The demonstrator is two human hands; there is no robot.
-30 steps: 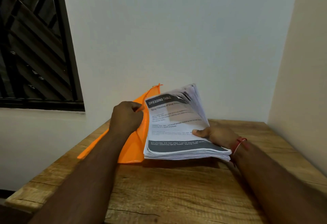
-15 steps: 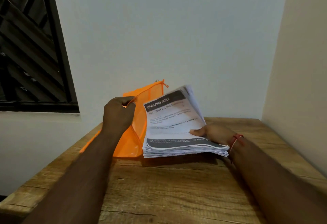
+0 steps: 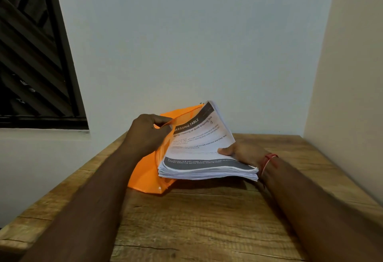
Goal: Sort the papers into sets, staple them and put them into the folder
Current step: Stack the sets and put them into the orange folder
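**Paper stack at the folder's mouth**

The left hand point(image 3: 148, 132) pinches the raised flap of the orange plastic folder point(image 3: 145, 174), fingers curled. The right hand point(image 3: 242, 153) grips the thick stack of white printed papers point(image 3: 203, 158) at its three o'clock edge, thumb on top. The stack's nine o'clock edge sits behind the flap, over the wooden desk point(image 3: 186, 220). The top sheet reads "DRESSING TABLE" and "Spray Cleaning of Small Grooming Tools".
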